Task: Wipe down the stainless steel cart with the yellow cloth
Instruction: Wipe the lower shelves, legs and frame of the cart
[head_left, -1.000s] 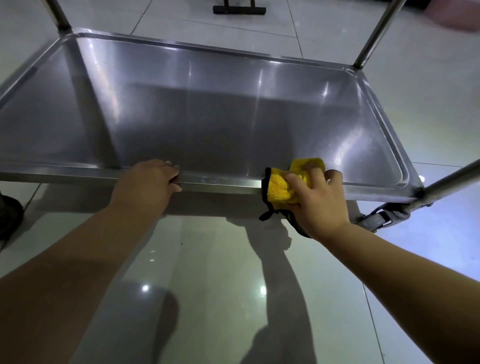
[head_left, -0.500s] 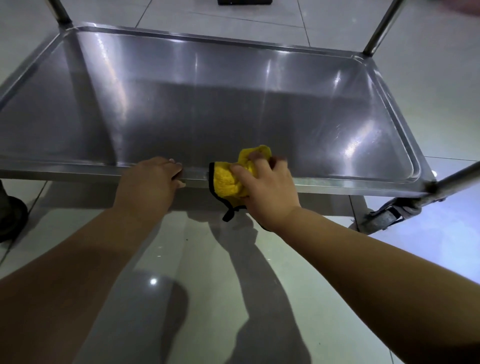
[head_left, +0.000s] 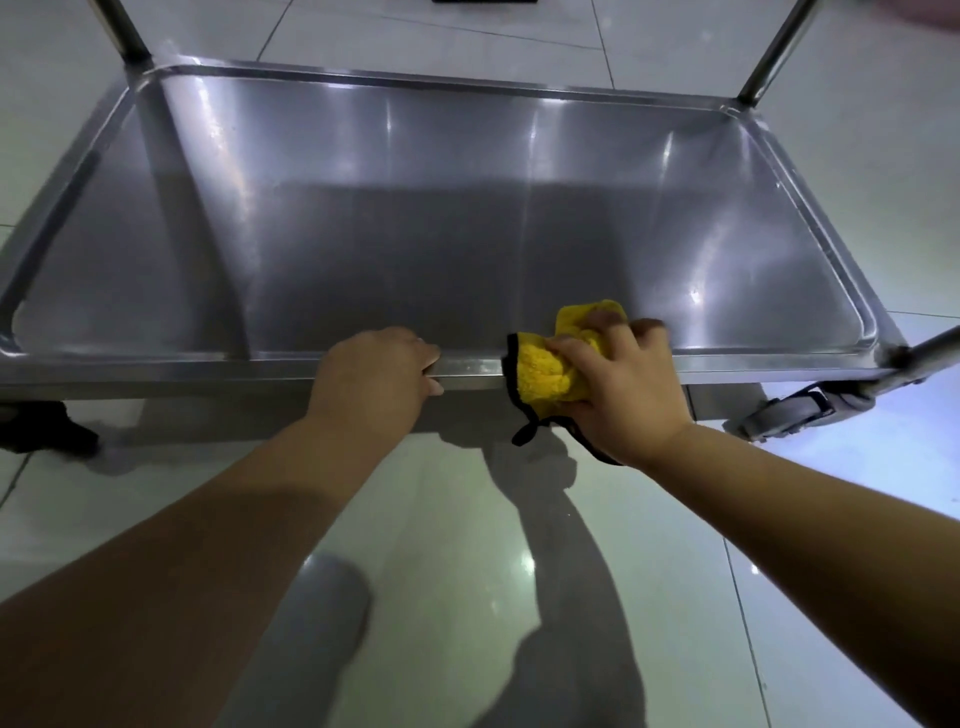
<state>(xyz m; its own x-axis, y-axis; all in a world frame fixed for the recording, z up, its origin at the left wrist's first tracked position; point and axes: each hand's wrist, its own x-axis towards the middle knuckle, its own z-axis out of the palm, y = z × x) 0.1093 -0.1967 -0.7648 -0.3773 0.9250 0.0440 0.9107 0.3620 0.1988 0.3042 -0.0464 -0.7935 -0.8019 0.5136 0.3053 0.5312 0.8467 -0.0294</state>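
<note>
Stainless steel cart (head_left: 467, 218), lower shelf, standing on a tiled floor (head_left: 467, 571). The person's left hand (head_left: 371, 376) curls its fingers over the near rim. Their right hand (head_left: 621, 384) grips the bunched yellow cloth (head_left: 545, 371) against that rim. Judged midway: rim wiping underway; uprights seemingly remain.

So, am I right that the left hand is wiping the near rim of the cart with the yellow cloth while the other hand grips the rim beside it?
Not quite: the head view shows the right hand holding the yellow cloth on the near rim of the cart. The left hand is the one gripping the rim beside it.
</note>
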